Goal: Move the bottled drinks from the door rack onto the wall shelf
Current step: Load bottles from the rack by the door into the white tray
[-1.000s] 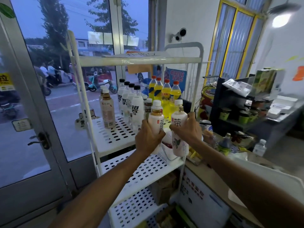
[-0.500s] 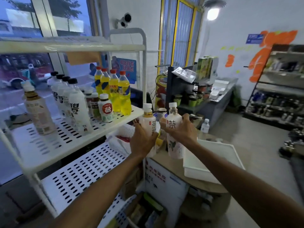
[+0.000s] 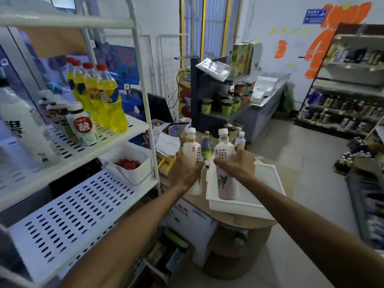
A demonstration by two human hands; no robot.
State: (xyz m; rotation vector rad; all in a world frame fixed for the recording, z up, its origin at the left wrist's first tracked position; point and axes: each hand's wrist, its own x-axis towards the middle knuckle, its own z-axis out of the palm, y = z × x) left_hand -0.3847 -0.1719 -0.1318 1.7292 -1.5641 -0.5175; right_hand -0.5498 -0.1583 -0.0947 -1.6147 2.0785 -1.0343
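Left hand (image 3: 185,170) grips one tea bottle (image 3: 193,163), right hand (image 3: 236,163) grips another (image 3: 225,175), both upright above the tray (image 3: 268,196) beside the rack (image 3: 83,192).

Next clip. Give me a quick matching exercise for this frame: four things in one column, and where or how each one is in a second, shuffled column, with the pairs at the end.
Things
1. yellow drink bottles
2. white-bodied tea bottle
3. pink-bodied tea bottle
4. white basket

Place or state
A. gripped by the right hand
B. standing on the rack's upper perforated shelf
C. gripped by the left hand
D. holds small red items

Pairs: 1-B, 2-C, 3-A, 4-D
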